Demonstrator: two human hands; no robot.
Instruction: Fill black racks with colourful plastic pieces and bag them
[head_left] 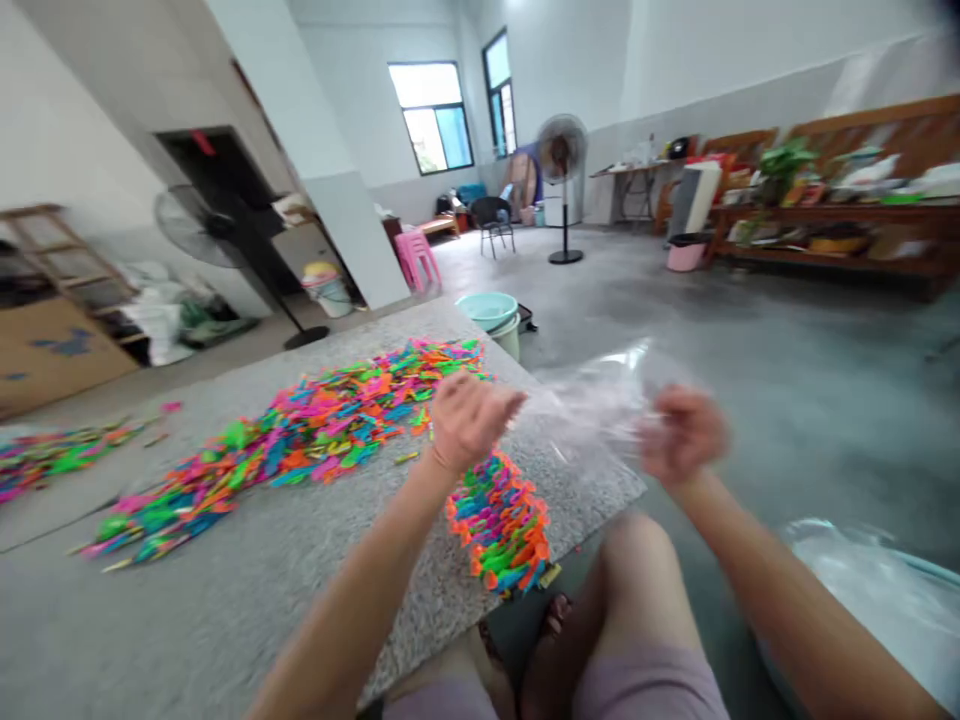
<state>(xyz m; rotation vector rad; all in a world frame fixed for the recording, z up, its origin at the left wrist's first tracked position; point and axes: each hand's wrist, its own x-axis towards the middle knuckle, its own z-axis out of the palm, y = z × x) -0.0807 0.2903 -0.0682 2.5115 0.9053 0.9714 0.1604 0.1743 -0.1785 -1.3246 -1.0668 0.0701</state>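
A clear plastic bag (596, 405) is stretched in the air between my two hands, above the corner of the stone tabletop (592, 490). My left hand (471, 415) pinches one side of the bag with curled fingers. On the other side, my right hand (684, 432) is closed on the bag, blurred by motion. Below my left hand lies a neat stack of small bright plastic pieces (504, 525), orange, green, blue and pink, along the table's edge. A long loose heap of similar pieces (330, 420) spreads across the table, too small to name.
Another pile of pieces (67, 450) lies at the far left. A light green basin (487, 308) stands past the table. At my lower right is a tub (862, 590) holding clear plastic. Standing fans (561, 150) and a wooden bench (892, 150) are farther off.
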